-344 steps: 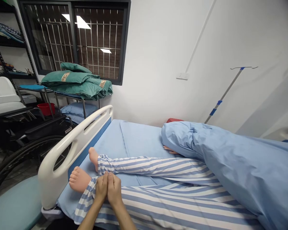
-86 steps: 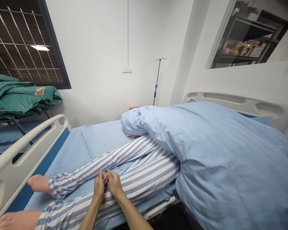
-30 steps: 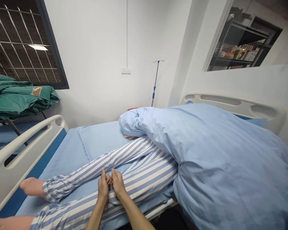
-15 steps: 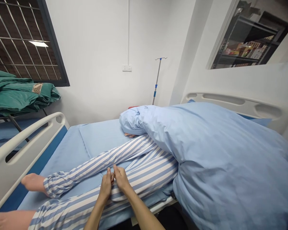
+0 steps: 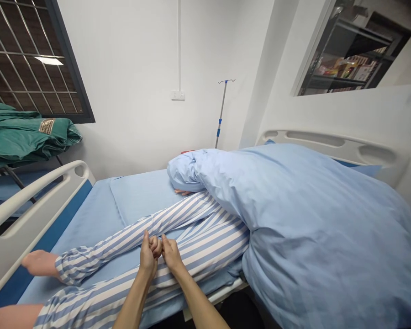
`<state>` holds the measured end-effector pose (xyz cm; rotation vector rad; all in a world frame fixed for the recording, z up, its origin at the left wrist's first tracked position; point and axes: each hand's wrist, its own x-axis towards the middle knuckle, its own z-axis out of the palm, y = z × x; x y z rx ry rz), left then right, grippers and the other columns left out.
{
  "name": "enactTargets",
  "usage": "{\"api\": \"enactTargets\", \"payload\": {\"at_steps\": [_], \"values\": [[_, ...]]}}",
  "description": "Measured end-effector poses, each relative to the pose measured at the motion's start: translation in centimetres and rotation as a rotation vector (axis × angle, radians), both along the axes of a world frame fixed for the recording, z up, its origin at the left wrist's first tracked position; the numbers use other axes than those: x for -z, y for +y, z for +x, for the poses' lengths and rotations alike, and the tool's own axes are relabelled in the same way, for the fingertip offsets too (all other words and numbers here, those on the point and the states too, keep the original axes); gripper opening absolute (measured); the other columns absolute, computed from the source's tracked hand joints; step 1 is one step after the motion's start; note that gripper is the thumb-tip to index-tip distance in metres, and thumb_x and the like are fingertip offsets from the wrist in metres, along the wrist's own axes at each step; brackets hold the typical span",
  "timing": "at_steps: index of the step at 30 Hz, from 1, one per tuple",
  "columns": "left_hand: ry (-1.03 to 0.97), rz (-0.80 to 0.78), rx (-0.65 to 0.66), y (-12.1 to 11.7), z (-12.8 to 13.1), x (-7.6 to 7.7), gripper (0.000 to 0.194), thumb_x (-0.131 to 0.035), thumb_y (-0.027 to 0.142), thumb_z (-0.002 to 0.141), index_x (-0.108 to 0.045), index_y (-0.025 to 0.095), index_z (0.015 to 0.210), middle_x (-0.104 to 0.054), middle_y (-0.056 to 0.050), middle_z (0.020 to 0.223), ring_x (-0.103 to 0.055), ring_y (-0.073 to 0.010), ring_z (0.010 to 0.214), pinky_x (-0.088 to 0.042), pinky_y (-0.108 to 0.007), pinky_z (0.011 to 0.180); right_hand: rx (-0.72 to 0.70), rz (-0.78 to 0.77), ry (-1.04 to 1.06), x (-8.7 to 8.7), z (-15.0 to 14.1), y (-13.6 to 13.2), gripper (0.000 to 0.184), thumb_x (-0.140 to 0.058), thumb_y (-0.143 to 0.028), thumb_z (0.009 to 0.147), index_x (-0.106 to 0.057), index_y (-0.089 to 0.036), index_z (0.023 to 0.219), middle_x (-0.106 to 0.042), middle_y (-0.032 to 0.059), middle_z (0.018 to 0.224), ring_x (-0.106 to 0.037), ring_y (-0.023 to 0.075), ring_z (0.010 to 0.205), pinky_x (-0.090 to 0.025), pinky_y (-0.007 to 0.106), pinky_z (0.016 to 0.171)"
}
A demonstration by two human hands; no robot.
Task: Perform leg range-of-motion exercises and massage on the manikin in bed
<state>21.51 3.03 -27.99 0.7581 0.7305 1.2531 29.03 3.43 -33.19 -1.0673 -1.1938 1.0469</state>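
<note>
My left hand (image 5: 147, 255) and my right hand (image 5: 171, 256) meet above the lower legs of a figure lying on a hospital bed. The left fingers curl toward the right fingertips, and whether they pinch anything cannot be seen. Both hands are over the blue-and-white striped pyjama trousers (image 5: 205, 249). Bare feet show at the far left, the nearer one a smooth foot (image 5: 40, 264). A light blue duvet (image 5: 311, 237) hides the figure's upper body, and only a few fingers (image 5: 182, 192) stick out from under it.
A white bed side rail (image 5: 30, 205) runs along the left, and a white headboard (image 5: 332, 151) stands beyond the duvet. A blue sheet (image 5: 140, 196) covers the mattress. Folded green bedding (image 5: 23, 137) lies beyond the rail. An IV pole (image 5: 221, 114) stands against the wall.
Since the earliest frame, my view has swung right and my hands have moved from the trouser cuff up the leg. In the last half second, my left fingers have curled toward my right hand.
</note>
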Motion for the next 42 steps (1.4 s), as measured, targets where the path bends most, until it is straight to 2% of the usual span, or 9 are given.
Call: {"api": "enactTargets", "payload": {"at_steps": [5, 10, 13, 20, 25, 30, 36, 38, 42], "values": [[0.057, -0.016, -0.033, -0.4, -0.2, 1.3, 0.058, -0.032, 0.065, 0.079, -0.020, 0.022, 0.042, -0.015, 0.007, 0.036, -0.012, -0.0056, 0.036, -0.010, -0.023, 0.039, 0.017, 0.000, -0.022, -0.1, 0.0, 0.0, 0.055, -0.032, -0.059, 0.084, -0.027, -0.020, 0.046, -0.024, -0.0053, 0.043, -0.022, 0.0073, 0.044, -0.018, 0.023, 0.042], [0.280, -0.016, -0.106, -0.2, -0.5, 4.0, 0.057, -0.036, 0.066, 0.076, -0.022, 0.021, 0.043, -0.018, 0.008, 0.037, -0.015, -0.0053, 0.037, -0.012, -0.022, 0.041, 0.027, 0.019, -0.119, -0.3, -0.1, -0.1, 0.053, -0.033, -0.057, 0.084, -0.028, -0.019, 0.047, -0.025, -0.0052, 0.044, -0.024, 0.0073, 0.044, -0.018, 0.023, 0.042], [0.393, 0.021, -0.097, 0.0, -0.6, 5.0, 0.057, -0.033, 0.068, 0.076, -0.024, 0.022, 0.043, -0.018, 0.008, 0.038, -0.016, -0.0060, 0.038, -0.014, -0.023, 0.042, 0.050, 0.020, -0.204, -0.8, 0.2, -0.3, 0.054, -0.033, -0.056, 0.085, -0.031, -0.019, 0.046, -0.029, -0.0043, 0.043, -0.028, 0.0080, 0.044, -0.021, 0.023, 0.044], [0.613, 0.152, 0.019, -0.3, -0.4, 5.1, 0.058, -0.030, 0.071, 0.074, -0.028, 0.021, 0.044, -0.026, 0.005, 0.042, -0.023, -0.0086, 0.044, -0.018, -0.026, 0.047, 0.047, 0.059, -0.284, -3.6, 1.2, -0.8, 0.052, -0.034, -0.052, 0.086, -0.035, -0.018, 0.046, -0.037, -0.0029, 0.043, -0.035, 0.0090, 0.046, -0.024, 0.022, 0.046], [0.728, 0.228, 0.093, -1.0, -0.2, 4.3, 0.059, -0.027, 0.070, 0.076, -0.030, 0.021, 0.044, -0.025, 0.004, 0.043, -0.024, -0.0093, 0.046, -0.018, -0.027, 0.050, 0.046, 0.066, -0.269, -2.8, 2.3, -1.0, 0.054, -0.033, -0.056, 0.085, -0.036, -0.018, 0.047, -0.034, -0.0036, 0.044, -0.031, 0.0087, 0.047, -0.023, 0.022, 0.045], [0.552, 0.154, 0.137, -0.9, 1.2, 3.1, 0.061, -0.025, 0.072, 0.075, -0.027, 0.021, 0.042, -0.022, 0.005, 0.040, -0.020, -0.0071, 0.041, -0.015, -0.026, 0.045, 0.030, 0.035, -0.145, -0.9, 3.4, -0.7, 0.057, -0.032, -0.059, 0.084, -0.036, -0.018, 0.044, -0.031, -0.0044, 0.041, -0.028, 0.0078, 0.043, -0.023, 0.022, 0.043], [0.283, 0.087, 0.036, -0.4, 3.7, 1.0, 0.059, -0.030, 0.069, 0.076, -0.023, 0.021, 0.042, -0.018, 0.007, 0.037, -0.015, -0.0051, 0.036, -0.011, -0.023, 0.041, 0.089, -0.013, 0.022, -0.7, 3.7, -0.2, 0.059, -0.032, -0.062, 0.083, -0.035, -0.019, 0.043, -0.031, -0.0041, 0.039, -0.027, 0.0078, 0.040, -0.022, 0.022, 0.041], [0.246, 0.058, -0.025, -0.4, 4.1, 1.3, 0.058, -0.031, 0.067, 0.077, -0.021, 0.021, 0.043, -0.018, 0.007, 0.036, -0.015, -0.0050, 0.036, -0.012, -0.023, 0.040, 0.129, -0.015, 0.029, -0.7, 3.6, -0.2, 0.057, -0.033, -0.062, 0.083, -0.031, -0.020, 0.044, -0.029, -0.0047, 0.040, -0.026, 0.0077, 0.041, -0.022, 0.022, 0.040], [0.276, -0.018, -0.100, -0.3, 3.9, 3.3, 0.058, -0.033, 0.069, 0.075, -0.020, 0.022, 0.044, -0.018, 0.008, 0.038, -0.014, -0.0051, 0.036, -0.013, -0.022, 0.040, 0.135, 0.004, -0.024, -0.8, 3.4, -0.5, 0.053, -0.034, -0.059, 0.083, -0.027, -0.021, 0.047, -0.025, -0.0058, 0.042, -0.024, 0.0075, 0.043, -0.022, 0.022, 0.041]]}}
